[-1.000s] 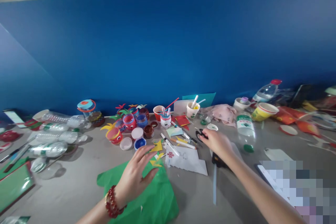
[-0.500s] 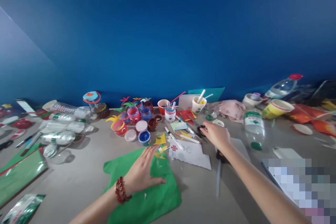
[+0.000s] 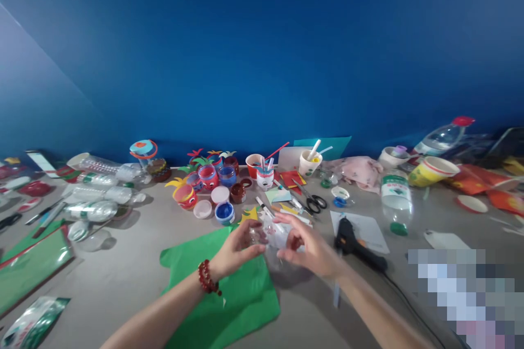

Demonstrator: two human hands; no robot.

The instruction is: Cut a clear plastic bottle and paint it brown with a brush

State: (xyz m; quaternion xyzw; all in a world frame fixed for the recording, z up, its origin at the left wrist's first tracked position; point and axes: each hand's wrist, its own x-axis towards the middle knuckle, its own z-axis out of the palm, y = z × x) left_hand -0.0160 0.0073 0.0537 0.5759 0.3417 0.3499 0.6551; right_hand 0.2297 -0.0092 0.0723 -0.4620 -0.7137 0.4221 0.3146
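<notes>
My left hand [image 3: 239, 246], with a red bead bracelet [image 3: 208, 277] at the wrist, is above the green sheet [image 3: 245, 305]. Its fingers curl round something clear and shiny that I cannot make out. Facing it, my right hand [image 3: 310, 245] hovers over the white paper [image 3: 277, 235], fingers bent and apart. Markers [image 3: 266, 207] and yellow paper scraps [image 3: 250, 215] lie just beyond the hands. Black-handled scissors [image 3: 315, 204] rest farther back. To the right of my right hand sits a black glue gun [image 3: 356, 245] with its cord.
Paint jars [image 3: 225, 212] and decorated cups [image 3: 185, 196] stand at the back middle. Several clear bottles [image 3: 92, 211] lie to the left. A green-labelled bottle [image 3: 396, 199], a yellow cup [image 3: 432, 172] and a pink cloth [image 3: 362, 172] are at the right. The blue wall [image 3: 262, 65] bounds the table.
My right hand has left the scissors on the table and come back leftward beside my left hand. The left hand has shifted slightly right and its fingers have curled.
</notes>
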